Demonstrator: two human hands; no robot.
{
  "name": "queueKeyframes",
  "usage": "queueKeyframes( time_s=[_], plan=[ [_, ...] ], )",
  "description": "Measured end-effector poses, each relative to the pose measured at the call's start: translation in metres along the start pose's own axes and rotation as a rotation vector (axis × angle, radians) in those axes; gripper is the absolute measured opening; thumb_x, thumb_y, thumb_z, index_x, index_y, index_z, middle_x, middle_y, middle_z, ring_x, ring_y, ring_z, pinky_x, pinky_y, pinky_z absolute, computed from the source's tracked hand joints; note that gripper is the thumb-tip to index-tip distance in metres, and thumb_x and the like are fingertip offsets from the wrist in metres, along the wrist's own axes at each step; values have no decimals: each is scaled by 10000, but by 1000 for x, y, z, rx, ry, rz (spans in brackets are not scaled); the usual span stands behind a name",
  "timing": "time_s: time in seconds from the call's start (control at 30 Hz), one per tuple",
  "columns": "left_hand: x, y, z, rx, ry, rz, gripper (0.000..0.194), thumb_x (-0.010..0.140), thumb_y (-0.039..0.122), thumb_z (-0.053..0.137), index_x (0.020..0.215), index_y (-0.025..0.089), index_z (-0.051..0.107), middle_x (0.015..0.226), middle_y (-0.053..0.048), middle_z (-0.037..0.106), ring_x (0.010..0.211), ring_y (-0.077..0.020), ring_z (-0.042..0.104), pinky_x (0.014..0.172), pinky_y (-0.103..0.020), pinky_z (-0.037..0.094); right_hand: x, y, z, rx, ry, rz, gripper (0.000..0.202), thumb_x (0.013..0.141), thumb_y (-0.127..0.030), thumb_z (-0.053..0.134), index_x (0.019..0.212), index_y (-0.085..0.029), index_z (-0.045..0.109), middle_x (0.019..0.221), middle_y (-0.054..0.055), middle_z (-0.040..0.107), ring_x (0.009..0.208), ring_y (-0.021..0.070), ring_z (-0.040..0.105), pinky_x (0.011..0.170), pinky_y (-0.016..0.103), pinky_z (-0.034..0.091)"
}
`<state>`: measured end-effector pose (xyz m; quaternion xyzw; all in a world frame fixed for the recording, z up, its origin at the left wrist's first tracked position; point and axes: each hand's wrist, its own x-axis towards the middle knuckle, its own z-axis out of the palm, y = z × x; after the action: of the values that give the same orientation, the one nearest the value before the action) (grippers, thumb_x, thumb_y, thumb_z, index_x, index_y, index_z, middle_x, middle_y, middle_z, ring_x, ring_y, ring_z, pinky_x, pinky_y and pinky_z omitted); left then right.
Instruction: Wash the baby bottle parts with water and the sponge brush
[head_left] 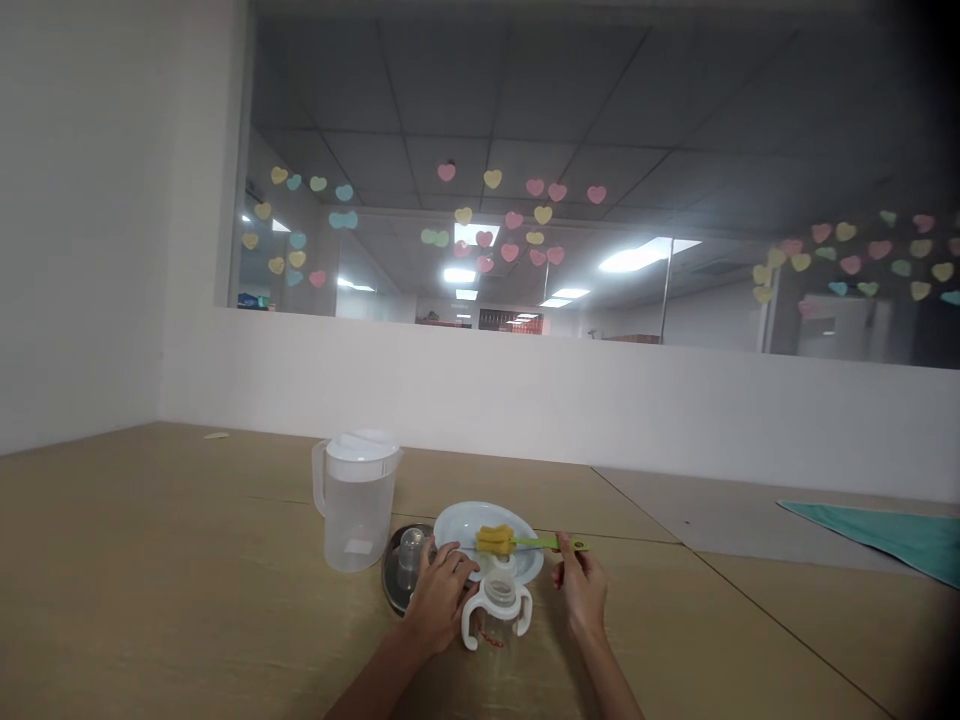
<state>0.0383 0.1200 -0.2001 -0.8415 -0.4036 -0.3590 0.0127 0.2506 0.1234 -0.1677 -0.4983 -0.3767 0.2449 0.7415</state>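
Note:
My right hand grips the green handle of a bottle brush, its yellow sponge head over a white bowl. My left hand has its fingers stretched apart at the bowl's near left edge; whether they touch it I cannot tell. Between my hands stands an uncapped clear baby bottle with a white two-handled ring. A small white piece, partly hidden, shows in the bowl behind the bottle. Left of my left hand, a clear dome cap stands on a round metal tray, which the hand partly covers.
A translucent lidded pitcher stands behind the tray on the left. At the far right lies a teal cloth on the wooden table. A white wall with a window above it borders the table's back.

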Motion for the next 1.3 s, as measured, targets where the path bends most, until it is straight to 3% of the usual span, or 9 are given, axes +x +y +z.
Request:
queueKeyframes(
  time_s=[0.17, 0.4, 0.57, 0.87, 1.3],
  plan=[
    [0, -1, 1, 12, -2, 3, 274, 916, 238, 372, 1071, 260, 596, 1074, -35, 636, 1203, -248, 448, 1106, -549, 143, -3, -1, 1, -38, -20, -59, 649, 544, -691, 657, 841, -114, 672, 416, -65, 448, 403, 103, 388, 404, 245, 303],
    [0, -1, 2, -1, -7, 0, 275, 922, 241, 368, 1078, 252, 594, 1078, -35, 633, 1210, -246, 440, 1107, -544, 138, -6, -6, 4, -54, -49, -74, 579, 530, -693, 653, 705, -142, 638, 395, -59, 434, 390, 106, 387, 405, 250, 300],
    [-1, -1, 2, -1, 25, 7, 294, 943, 287, 347, 1088, 258, 601, 1090, -33, 634, 1217, -249, 434, 1104, -550, 150, -4, -5, 5, -31, -136, -77, 559, 540, -676, 661, 737, -155, 617, 396, -68, 429, 383, 104, 380, 402, 245, 296],
    [3, 0, 2, 41, 83, -7, 324, 954, 332, 331, 1031, 276, 640, 1184, -19, 608, 1223, -241, 435, 1091, -549, 196, -4, -7, 6, 31, -126, -15, 549, 525, -704, 657, 658, -178, 569, 376, -69, 412, 367, 98, 364, 382, 244, 274],
    [9, 0, 1, -20, 82, -24, 406, 961, 335, 284, 937, 269, 684, 982, -10, 687, 1213, -236, 437, 1110, -540, 140, -2, -6, 3, 99, -145, 33, 520, 534, -662, 686, 666, -170, 585, 366, -67, 420, 349, 95, 358, 370, 241, 269]
  ],
)
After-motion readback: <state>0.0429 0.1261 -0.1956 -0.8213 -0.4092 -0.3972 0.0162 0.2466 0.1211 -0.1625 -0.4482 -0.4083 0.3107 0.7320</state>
